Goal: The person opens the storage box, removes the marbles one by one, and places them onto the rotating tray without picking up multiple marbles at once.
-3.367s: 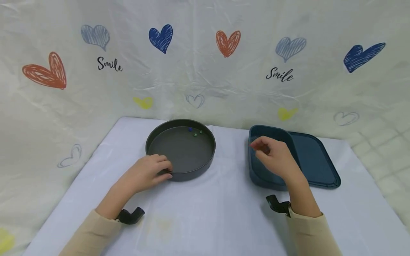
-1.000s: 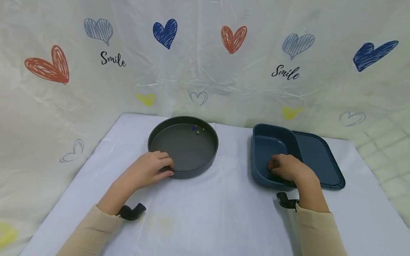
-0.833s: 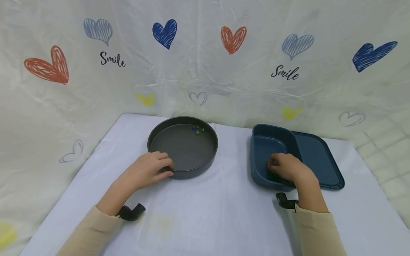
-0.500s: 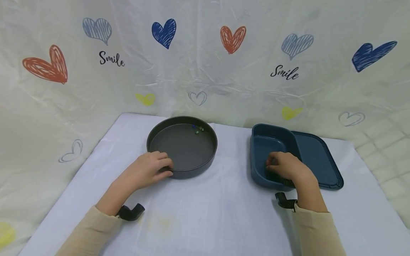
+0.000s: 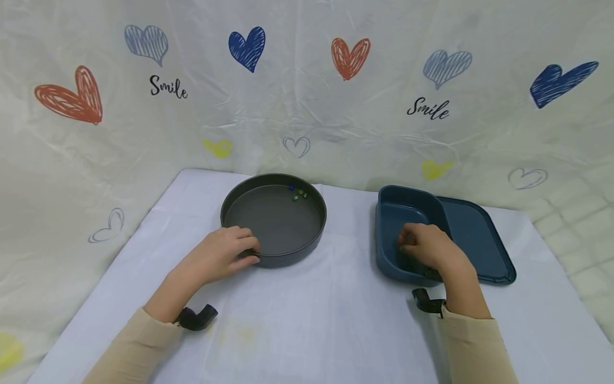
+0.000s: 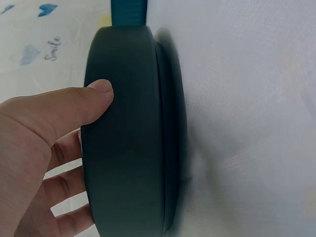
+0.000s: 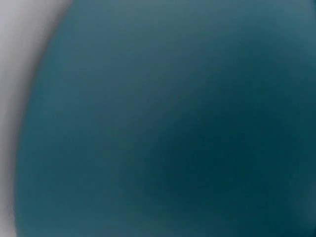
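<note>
My left hand (image 5: 223, 255) grips the near-left rim of a round dark grey pan (image 5: 268, 226). In the left wrist view its thumb (image 6: 101, 91) lies on the pan's outer wall (image 6: 126, 148), with the fingers over the rim. Toward the pan's far right lie a small blue piece (image 5: 291, 187) and several small green pieces (image 5: 295, 198), bead-like. My right hand (image 5: 429, 246) reaches into a deep blue box (image 5: 386, 250), fingers bent. Whether its fingertips hold anything is hidden. Small greenish pieces show faintly under that wrist. The right wrist view shows only the box's blurred wall (image 7: 89, 123).
A flat blue lid or tray (image 5: 479, 240) lies against the box's right side. White cloth (image 5: 316, 320) covers the table, with a heart-printed sheet (image 5: 297, 106) hanging behind. A black wrist mount (image 5: 198, 318) sits under each forearm.
Since the oldest frame my right hand has lowered into the box, and another green piece shows in the pan. Lately that hand has risen slightly; the pan's pieces have shifted. My left hand keeps its grip.
</note>
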The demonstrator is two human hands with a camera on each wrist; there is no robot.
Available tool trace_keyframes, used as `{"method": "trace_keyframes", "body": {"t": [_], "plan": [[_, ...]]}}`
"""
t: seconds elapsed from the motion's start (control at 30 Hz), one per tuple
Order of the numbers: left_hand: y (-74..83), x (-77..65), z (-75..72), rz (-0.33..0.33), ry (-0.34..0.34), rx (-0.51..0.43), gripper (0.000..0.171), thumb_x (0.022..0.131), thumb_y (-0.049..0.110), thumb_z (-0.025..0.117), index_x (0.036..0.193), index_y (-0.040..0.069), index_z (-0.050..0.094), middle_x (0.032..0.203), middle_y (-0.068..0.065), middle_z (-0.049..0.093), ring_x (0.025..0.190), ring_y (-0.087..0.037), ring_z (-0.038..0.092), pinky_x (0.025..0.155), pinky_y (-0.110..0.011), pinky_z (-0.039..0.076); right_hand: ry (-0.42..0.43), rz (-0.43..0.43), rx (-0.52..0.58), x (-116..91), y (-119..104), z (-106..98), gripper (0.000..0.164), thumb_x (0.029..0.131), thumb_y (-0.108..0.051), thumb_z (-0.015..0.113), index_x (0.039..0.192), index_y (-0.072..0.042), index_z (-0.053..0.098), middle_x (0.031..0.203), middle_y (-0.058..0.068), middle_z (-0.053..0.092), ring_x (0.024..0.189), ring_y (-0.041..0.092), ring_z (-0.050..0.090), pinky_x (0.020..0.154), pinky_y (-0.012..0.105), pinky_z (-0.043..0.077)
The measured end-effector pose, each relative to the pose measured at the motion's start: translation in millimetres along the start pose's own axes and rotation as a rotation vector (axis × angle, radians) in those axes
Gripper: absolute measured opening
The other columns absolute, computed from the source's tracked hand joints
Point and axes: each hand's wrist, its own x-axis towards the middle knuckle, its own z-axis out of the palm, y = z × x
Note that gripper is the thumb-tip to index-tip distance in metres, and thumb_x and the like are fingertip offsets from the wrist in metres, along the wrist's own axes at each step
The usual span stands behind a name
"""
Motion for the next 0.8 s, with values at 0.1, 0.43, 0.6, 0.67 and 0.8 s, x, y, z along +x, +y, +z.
{"method": "trace_keyframes", "body": {"t": [0.1, 0.43, 0.6, 0.67, 0.8], "plan": [[-0.4, -0.3, 0.6, 0.001, 0.001, 0.003, 0.013, 0.086, 0.029, 0.08, 0.091, 0.026, 0.068, 0.085, 0.011, 0.057, 0.073, -0.008, 0.053, 0.067, -0.029, 0.047, 0.017, -0.018, -0.001, 0, -1, 0, 0.01, 0.092, -0.009, 0.067, 0.101, -0.01, 0.067, 0.088, 0.004, 0.065, 0.079, 0.021, 0.059, 0.069, 0.042, 0.049], [-1.4, 0.0, 1.9, 0.007, 0.006, -0.004, 0.013, 0.086, 0.028, 0.08, 0.09, 0.026, 0.067, 0.085, 0.01, 0.058, 0.073, -0.007, 0.052, 0.067, -0.029, 0.047, 0.076, -0.073, 0.052, -4, -13, -7, 0.014, 0.09, -0.007, 0.062, 0.103, -0.009, 0.067, 0.089, 0.001, 0.066, 0.081, 0.018, 0.058, 0.071, 0.039, 0.048], [-1.7, 0.3, 2.6, 0.01, 0.008, -0.005, 0.013, 0.086, 0.028, 0.08, 0.09, 0.026, 0.067, 0.085, 0.009, 0.059, 0.073, -0.008, 0.053, 0.067, -0.029, 0.047, 0.133, -0.085, 0.103, -8, -20, -11, 0.013, 0.095, -0.012, 0.064, 0.108, -0.01, 0.066, 0.093, 0.001, 0.067, 0.084, 0.017, 0.06, 0.073, 0.037, 0.05], [-1.5, 0.4, 2.3, 0.008, 0.008, -0.005, 0.013, 0.086, 0.028, 0.08, 0.09, 0.026, 0.067, 0.086, 0.009, 0.059, 0.073, -0.008, 0.053, 0.067, -0.029, 0.047, 0.156, -0.096, 0.128, -9, -23, -13, 0.014, 0.097, -0.016, 0.065, 0.11, -0.011, 0.065, 0.096, 0.001, 0.067, 0.086, 0.017, 0.061, 0.074, 0.037, 0.051], [-0.9, 0.8, 1.5, 0.007, 0.008, -0.007, 0.013, 0.086, 0.028, 0.08, 0.09, 0.025, 0.067, 0.086, 0.009, 0.059, 0.073, -0.008, 0.052, 0.067, -0.029, 0.047, 0.184, -0.108, 0.172, -10, -29, -14, 0.018, 0.098, -0.024, 0.065, 0.111, -0.012, 0.065, 0.1, 0.001, 0.068, 0.089, 0.016, 0.063, 0.076, 0.035, 0.052]]}}
